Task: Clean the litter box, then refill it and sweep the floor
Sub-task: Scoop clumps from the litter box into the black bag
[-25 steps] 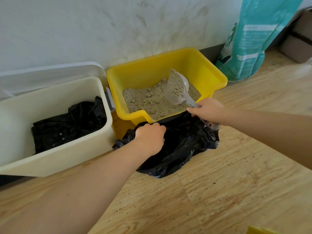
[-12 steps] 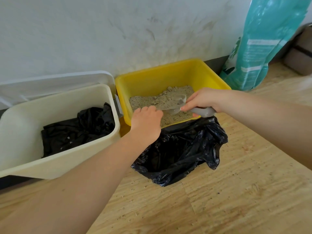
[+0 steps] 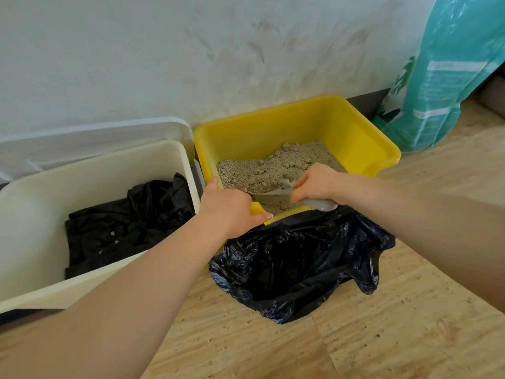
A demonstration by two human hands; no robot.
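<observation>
Now the right hand (image 3: 317,184) holds the scoop (image 3: 276,191) tight, low in the litter of the yellow litter box (image 3: 363,138), and the left hand (image 3: 229,206) grips its front rim — best to lift slowly and shake gently over the black bag (image 3: 300,258).

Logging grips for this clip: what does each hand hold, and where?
Right hand grips the scoop by its handle. Left hand grips the litter box at its near rim.

Yellow litter box (image 3: 355,138), black bag (image 3: 300,263), grey scoop (image 3: 319,204), teal sack (image 3: 448,77), cream bin (image 3: 90,170).
</observation>
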